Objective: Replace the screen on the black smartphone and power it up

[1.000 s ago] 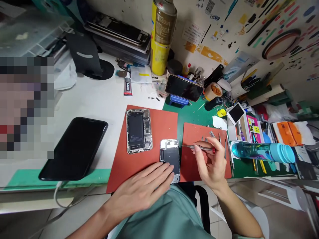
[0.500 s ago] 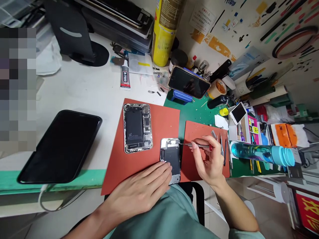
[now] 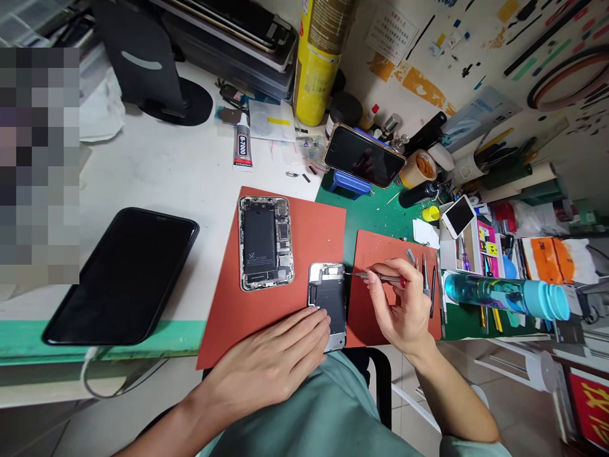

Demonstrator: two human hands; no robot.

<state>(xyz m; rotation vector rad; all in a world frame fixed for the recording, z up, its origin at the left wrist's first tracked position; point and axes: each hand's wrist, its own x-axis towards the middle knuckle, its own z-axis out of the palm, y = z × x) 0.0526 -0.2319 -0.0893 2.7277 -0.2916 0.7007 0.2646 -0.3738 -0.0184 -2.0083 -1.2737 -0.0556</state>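
A phone screen assembly [image 3: 335, 301], back side up, lies on the edge of the orange mat nearest me. My left hand [image 3: 280, 352] rests flat across its lower left part, fingers stretched out and hiding that corner. In my right hand [image 3: 403, 308] a slim screwdriver [image 3: 383, 277] with a red end is pinched between thumb and fingers, held nearly level. Its tip is at the upper right edge of the screen assembly; whether it touches is too small to tell. Left of this lies an opened phone body [image 3: 266, 243] with its battery and boards exposed.
A second orange mat [image 3: 368, 244] holds tweezers [image 3: 425, 276] and other thin tools. A large black phone [image 3: 121, 276] with a white cable sits at left. Behind are a glue tube [image 3: 242, 149], a propped phone [image 3: 364, 155] and a yellow can [image 3: 314, 82]. A blue bottle [image 3: 504, 295] lies at right.
The whole view has shifted slightly, so everything appears a little further right. Both hands keep their places, with the screwdriver still at the screen assembly's upper right edge.
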